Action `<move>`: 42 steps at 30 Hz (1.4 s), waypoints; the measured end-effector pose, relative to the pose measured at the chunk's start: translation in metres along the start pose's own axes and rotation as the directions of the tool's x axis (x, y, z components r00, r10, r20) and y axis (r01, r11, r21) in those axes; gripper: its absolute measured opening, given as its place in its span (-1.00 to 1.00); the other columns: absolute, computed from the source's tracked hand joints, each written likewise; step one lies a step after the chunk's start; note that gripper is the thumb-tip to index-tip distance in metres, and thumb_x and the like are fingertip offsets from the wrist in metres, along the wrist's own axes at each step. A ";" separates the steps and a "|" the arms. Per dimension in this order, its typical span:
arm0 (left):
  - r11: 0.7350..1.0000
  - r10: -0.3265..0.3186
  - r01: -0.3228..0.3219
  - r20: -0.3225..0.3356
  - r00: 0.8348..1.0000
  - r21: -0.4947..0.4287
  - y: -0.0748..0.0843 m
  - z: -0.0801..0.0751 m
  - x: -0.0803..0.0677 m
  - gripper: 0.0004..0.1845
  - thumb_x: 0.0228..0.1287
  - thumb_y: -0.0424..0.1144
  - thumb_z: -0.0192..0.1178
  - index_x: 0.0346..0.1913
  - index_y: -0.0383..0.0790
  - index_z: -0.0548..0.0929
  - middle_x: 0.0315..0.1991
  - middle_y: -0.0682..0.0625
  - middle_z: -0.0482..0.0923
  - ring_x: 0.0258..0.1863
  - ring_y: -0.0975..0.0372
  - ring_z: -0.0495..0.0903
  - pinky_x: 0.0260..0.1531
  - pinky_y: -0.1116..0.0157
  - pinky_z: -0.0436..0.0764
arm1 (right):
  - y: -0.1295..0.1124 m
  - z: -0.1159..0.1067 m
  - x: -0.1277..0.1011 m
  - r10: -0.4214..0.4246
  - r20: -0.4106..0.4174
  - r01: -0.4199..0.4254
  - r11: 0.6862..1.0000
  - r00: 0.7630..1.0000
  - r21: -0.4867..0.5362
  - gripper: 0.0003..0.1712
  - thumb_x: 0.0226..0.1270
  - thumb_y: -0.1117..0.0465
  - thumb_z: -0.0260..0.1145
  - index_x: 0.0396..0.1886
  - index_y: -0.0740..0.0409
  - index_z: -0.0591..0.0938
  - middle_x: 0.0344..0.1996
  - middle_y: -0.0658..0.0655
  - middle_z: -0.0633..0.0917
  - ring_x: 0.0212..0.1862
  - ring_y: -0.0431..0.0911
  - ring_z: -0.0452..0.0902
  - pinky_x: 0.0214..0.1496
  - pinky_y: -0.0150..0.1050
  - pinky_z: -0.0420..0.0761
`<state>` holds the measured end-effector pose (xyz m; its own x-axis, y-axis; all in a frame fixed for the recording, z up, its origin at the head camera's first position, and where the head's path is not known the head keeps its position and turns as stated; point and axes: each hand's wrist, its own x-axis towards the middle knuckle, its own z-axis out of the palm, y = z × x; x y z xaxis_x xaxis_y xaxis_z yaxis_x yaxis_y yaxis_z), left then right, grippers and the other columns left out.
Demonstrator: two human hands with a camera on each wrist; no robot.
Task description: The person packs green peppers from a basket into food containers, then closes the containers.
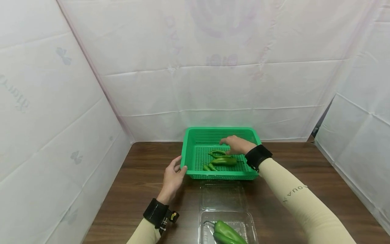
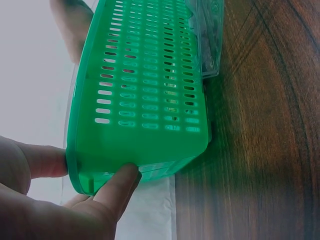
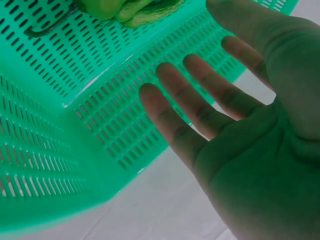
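Standing on a dark wooden tabletop, against a white sheeted backdrop: one green slotted basket, rectangular, holding several green peppers in a cluster toward its near right side. Left hand: grip on the basket's near left corner, thumb and fingertips pinching the rim and wall, as the left wrist view shows. Right hand: inside the basket, over the peppers, grip released, fingers spread and straight, palm facing the perforated floor, holding nothing. Whether it touches the peppers cannot be told. Clear plastic clamshell container: lid folded open, placed just in front of the basket on the tabletop, its tray holding two more green peppers at the near edge. Both forearms wear beige sleeves and black wrist straps.
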<state>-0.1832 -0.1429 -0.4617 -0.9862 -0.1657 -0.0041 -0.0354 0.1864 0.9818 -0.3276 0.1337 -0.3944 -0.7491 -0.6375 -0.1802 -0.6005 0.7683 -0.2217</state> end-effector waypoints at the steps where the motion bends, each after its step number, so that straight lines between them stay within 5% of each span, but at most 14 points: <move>1: 1.000 0.006 -0.006 0.001 1.000 0.005 0.000 0.000 0.000 -0.41 0.54 -0.32 0.15 0.55 -0.19 0.31 0.28 -0.38 0.53 0.29 -0.17 0.53 0.24 -0.12 0.54 | 0.000 0.000 0.001 0.003 0.006 -0.003 1.000 1.000 0.002 -0.38 0.40 0.26 0.43 0.41 0.18 0.49 0.32 0.32 0.55 0.31 0.21 0.48 0.22 0.05 0.61; 42: 0.998 0.051 -0.051 -0.013 0.999 0.033 0.003 0.011 -0.016 -0.44 0.53 -0.30 0.17 0.52 -0.17 0.37 0.28 -0.40 0.52 0.29 -0.19 0.52 0.24 -0.11 0.54 | 0.012 0.024 0.012 0.037 0.096 -0.038 0.999 0.995 0.010 -0.37 0.41 0.32 0.40 0.43 0.22 0.47 0.40 0.33 0.47 0.35 0.25 0.44 0.20 0.05 0.63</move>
<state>-0.1697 -0.1290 -0.4611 -0.9845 -0.1686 0.0484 0.0091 0.2264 0.9740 -0.3369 0.1338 -0.4225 -0.7402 -0.6115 -0.2794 -0.5689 0.7912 -0.2243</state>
